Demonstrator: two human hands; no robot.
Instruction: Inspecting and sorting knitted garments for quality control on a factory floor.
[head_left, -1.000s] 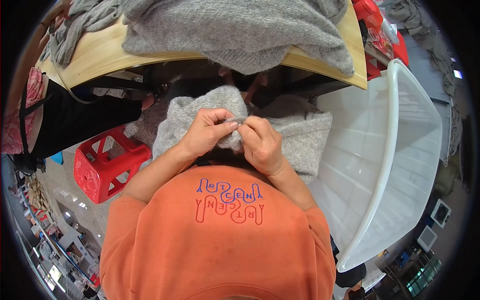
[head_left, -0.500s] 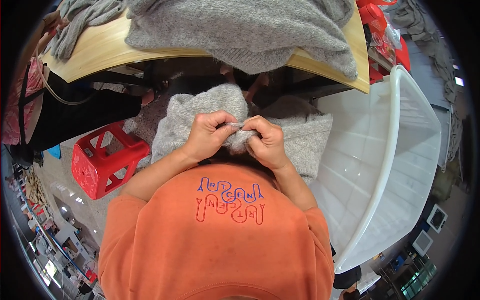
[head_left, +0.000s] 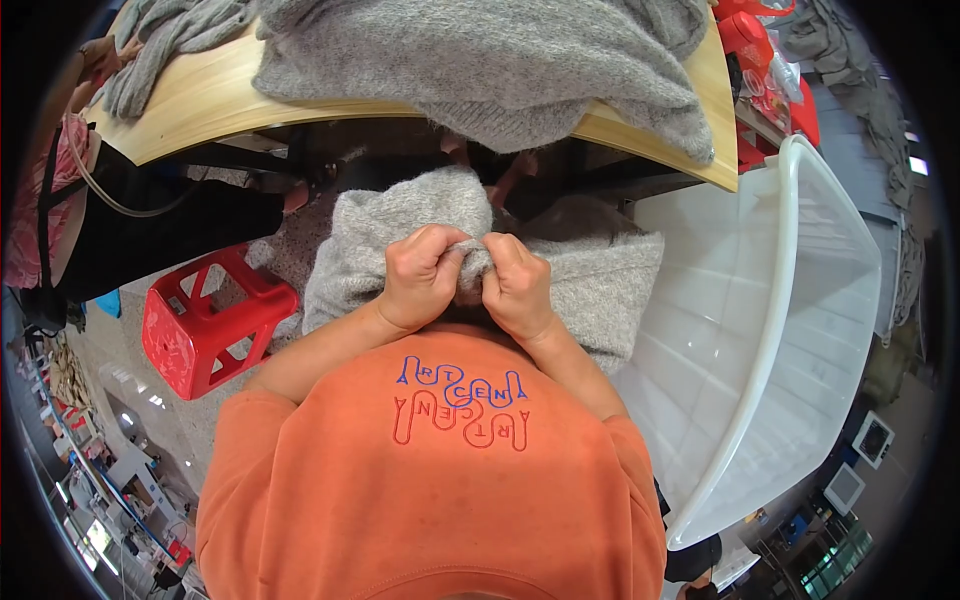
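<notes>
A light grey fuzzy knit garment (head_left: 600, 285) lies bunched across my lap. My left hand (head_left: 420, 275) pinches its edge between thumb and fingers. Close beside it, my right hand (head_left: 518, 285) grips the same edge with curled fingers. A short bit of the knit shows between the two hands, and the fingertips hide the exact spot they hold. On the wooden table (head_left: 200, 95) in front of me rests a large pile of similar grey knitwear (head_left: 480, 65), hanging over the near edge.
A red plastic stool (head_left: 215, 320) stands on the floor to my left. To my right is a big white plastic tub (head_left: 720, 300). Another person in a black apron (head_left: 190, 225) is at the far left, a hand near more grey knitwear (head_left: 175, 50). Red items (head_left: 755, 55) sit at the back right.
My right hand has moved slightly left, closer to my left hand, and its fingers have curled in more. The garment between them is gathered tighter.
</notes>
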